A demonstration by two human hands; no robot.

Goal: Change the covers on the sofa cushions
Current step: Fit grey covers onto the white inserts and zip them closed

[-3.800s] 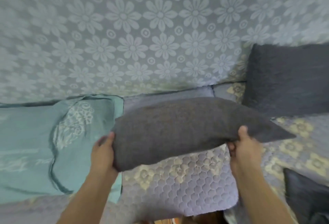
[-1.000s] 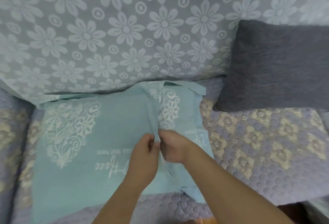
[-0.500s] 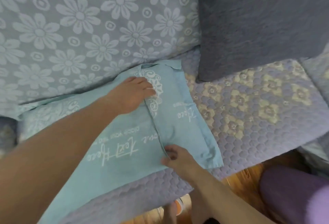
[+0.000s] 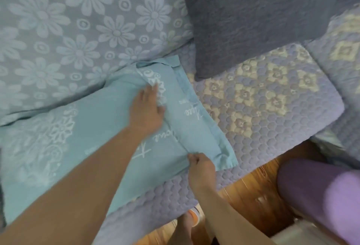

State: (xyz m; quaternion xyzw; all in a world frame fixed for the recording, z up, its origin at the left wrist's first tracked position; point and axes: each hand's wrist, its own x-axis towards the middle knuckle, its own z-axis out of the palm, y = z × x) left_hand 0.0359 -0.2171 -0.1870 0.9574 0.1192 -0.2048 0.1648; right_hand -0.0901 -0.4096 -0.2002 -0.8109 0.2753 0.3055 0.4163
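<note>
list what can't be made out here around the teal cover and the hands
- White lettering on the teal cover, head view: partly under the left hand and forearm, also motion-blurred.
- Right hand fingertips: curled into the cover's flap; whether they pinch it is unclear.
- Grey cushion: top cut off by the frame edge.

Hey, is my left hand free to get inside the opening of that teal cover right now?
Probably yes. The left hand lies flat on the teal cover right beside the flap edge, while the right hand pinches that edge at the near end. Nothing lies across the opening, though the flap looks barely lifted.
</note>
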